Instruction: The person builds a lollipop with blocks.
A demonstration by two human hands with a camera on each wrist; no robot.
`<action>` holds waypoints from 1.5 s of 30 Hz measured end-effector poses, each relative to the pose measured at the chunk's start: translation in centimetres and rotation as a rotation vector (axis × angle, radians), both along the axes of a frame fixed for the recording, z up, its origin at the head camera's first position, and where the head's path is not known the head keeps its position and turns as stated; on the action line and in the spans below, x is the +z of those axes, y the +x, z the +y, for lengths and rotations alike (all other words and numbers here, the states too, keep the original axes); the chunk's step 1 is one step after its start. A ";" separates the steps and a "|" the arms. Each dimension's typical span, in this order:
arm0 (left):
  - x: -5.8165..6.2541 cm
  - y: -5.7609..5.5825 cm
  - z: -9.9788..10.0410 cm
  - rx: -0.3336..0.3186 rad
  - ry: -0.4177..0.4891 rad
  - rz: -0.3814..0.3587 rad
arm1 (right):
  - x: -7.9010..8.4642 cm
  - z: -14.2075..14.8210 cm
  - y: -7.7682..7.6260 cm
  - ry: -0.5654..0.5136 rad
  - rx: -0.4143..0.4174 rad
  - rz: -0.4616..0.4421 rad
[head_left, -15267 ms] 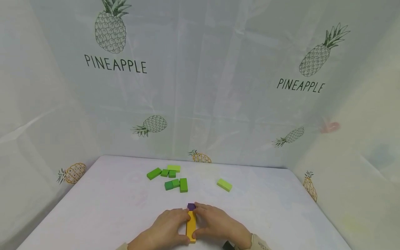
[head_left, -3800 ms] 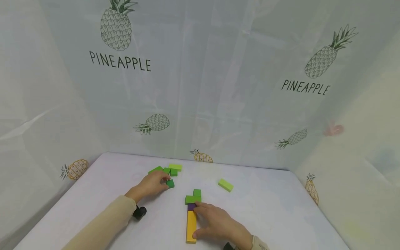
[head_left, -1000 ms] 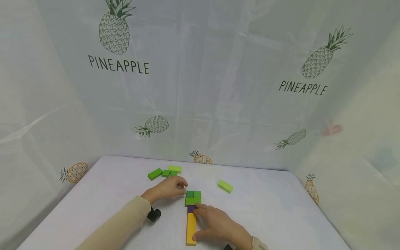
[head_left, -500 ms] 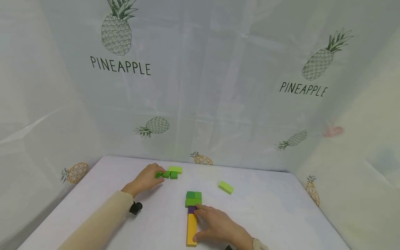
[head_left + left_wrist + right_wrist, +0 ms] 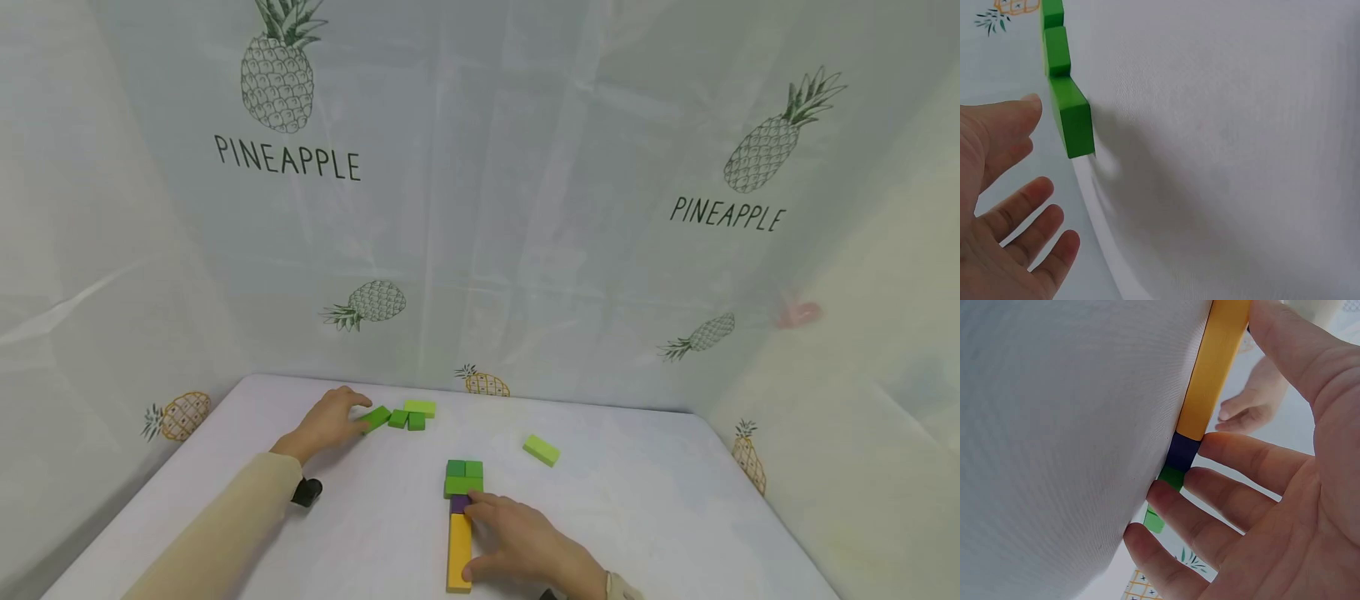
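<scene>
Nearest is the right hand (image 5: pixel 525 537). Its fingers are spread and nearly straight, and they close around nothing. The thumb meets the near end of the yellow block (image 5: pixel 460 554) from the side, while the index fingertip is at the purple block (image 5: pixel 459 503), which touches the yellow one. Thumb and fingers are all along one side of the row, so I judge that this hand works like a fence, to keep the pieces straight, and not to lift them.

Just beyond these fingertips, a green block (image 5: pixel 463 486) lies crosswise against the purple one. On its far side, a darker green cube (image 5: pixel 456 467) and a brighter green cube (image 5: pixel 474 469) stand side by side; together they look about as wide as the crosswise block, probably the reason for their close places.

Ahead of the right fingers and well apart from them, a lime block (image 5: pixel 542 450) lies alone, at an angle.

Farther away is the left hand (image 5: pixel 326 425), with its fingers wide and holding nothing. The long green block (image 5: pixel 377 418) is just beside its thumb; the wrist view shows a gap between them. The wide fingers seem to leave room around this block. Past it come two small green blocks (image 5: pixel 408 419), and behind these, farthest from the fingers, another lime block (image 5: pixel 422 407).
</scene>
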State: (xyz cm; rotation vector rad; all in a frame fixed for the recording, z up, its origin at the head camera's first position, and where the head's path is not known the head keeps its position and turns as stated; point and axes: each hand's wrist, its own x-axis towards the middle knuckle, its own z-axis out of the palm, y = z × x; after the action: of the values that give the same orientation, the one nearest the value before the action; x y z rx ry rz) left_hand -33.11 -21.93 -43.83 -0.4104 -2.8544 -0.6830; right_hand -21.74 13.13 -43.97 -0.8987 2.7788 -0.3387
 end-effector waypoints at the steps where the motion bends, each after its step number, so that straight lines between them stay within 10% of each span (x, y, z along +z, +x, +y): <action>1: -0.1 0.0 -0.1 0.001 -0.001 0.000 | 0.0 0.0 0.0 -0.003 -0.003 -0.004; 45: -0.9 -1.2 0.6 0.000 0.038 -0.131 | -0.1 0.0 0.0 0.016 -0.003 0.007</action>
State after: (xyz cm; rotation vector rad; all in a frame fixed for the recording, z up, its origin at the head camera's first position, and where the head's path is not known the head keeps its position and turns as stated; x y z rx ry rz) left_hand -34.30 -21.30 -44.69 -0.3730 -2.9579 -0.7899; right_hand -21.74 13.09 -44.02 -0.8941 2.7856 -0.3141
